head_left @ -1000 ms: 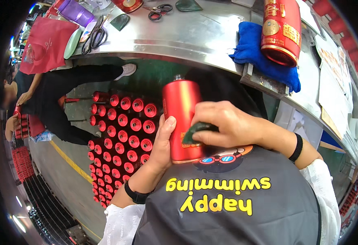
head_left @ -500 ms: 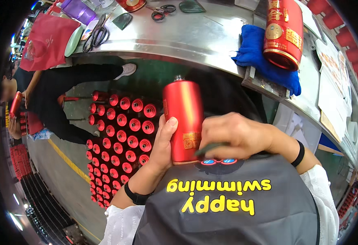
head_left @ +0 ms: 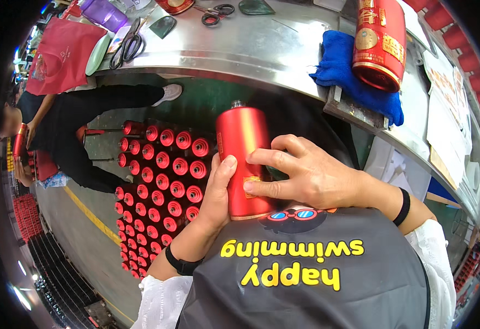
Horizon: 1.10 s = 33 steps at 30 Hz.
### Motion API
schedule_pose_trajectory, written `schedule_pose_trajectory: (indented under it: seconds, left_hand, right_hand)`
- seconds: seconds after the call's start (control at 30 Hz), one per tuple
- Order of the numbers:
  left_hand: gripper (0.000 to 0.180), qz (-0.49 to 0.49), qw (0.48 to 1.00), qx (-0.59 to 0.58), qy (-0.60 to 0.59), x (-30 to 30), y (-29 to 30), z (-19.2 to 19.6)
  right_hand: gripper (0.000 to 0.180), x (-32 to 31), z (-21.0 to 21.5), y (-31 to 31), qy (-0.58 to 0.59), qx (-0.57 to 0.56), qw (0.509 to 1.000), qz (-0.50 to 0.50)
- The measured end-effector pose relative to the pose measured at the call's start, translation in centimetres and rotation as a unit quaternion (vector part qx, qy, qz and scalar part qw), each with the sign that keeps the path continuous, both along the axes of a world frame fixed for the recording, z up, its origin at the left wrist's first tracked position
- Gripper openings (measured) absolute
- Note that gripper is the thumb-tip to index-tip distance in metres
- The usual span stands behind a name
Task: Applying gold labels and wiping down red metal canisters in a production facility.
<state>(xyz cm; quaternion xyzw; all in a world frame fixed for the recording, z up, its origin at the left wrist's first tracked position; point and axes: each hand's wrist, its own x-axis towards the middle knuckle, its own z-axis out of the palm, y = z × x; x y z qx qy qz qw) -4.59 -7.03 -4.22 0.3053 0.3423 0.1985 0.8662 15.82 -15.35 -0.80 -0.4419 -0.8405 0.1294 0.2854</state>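
A glossy red bottle [head_left: 243,131] with a bare metal-looking neck stands upright in front of my apron. My left hand [head_left: 216,189] is closed round its left side, thumb across the front. On the bottle's lower front is a small gold patterned label [head_left: 250,186]. My right hand [head_left: 314,172] lies against the right side, its index finger and thumb touching the red surface around that label. Part of a dark green flat scraper [head_left: 276,173] shows under the right fingers, against the palm; most of it is hidden.
Ahead curves a metal table [head_left: 223,49] bearing black scissors [head_left: 127,48], green flat pieces [head_left: 163,26], a purple cup [head_left: 104,15] and a red bag [head_left: 59,57]. Another red bottle [head_left: 380,46] lies on blue cloth [head_left: 336,60]. Rows of red bottles [head_left: 163,181] stand left; a person [head_left: 59,123] holds one.
My right hand has stopped its blurred motion low on the bottle. It has shifted slightly up, and its index finger and thumb now rest at the label. My left hand keeps its hold.
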Motion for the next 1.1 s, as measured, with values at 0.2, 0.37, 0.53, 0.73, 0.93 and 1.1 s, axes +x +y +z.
schedule_pose_trajectory:
  seconds: [0.2, 0.37, 0.53, 0.73, 0.93, 1.1]
  left_hand:
    - [0.047, -0.034, 0.999, 0.016, -0.002, 0.0, 0.0, -0.4]
    - [0.048, -0.038, 0.998, 0.052, 0.017, 0.5, 0.1, 0.5]
    - [0.048, -0.023, 0.998, 0.056, 0.036, 0.7, -0.1, 0.4]
    - [0.048, -0.039, 0.997, 0.059, 0.017, 0.4, 0.2, -0.4]
    - [0.051, -0.013, 0.997, 0.077, 0.023, 0.8, 0.1, 0.3]
    - [0.051, -0.008, 0.996, 0.087, 0.024, 0.5, 0.3, 0.8]
  right_hand:
    - [0.043, 0.9, 0.2, -1.4, 0.001, -0.026, 1.000, 0.012]
    - [0.045, 0.7, 0.5, -1.2, -0.004, -0.017, 1.000, -0.022]
    - [0.045, 0.3, -0.5, -0.7, 0.013, 0.017, 0.998, -0.063]
    - [0.040, 1.0, -0.3, -0.9, 0.029, 0.015, 0.998, 0.053]
    - [0.045, 2.4, 0.5, -0.3, 0.093, 0.025, 0.995, -0.025]
    - [0.041, 2.6, 1.5, 1.0, 0.146, 0.018, 0.967, -0.208]
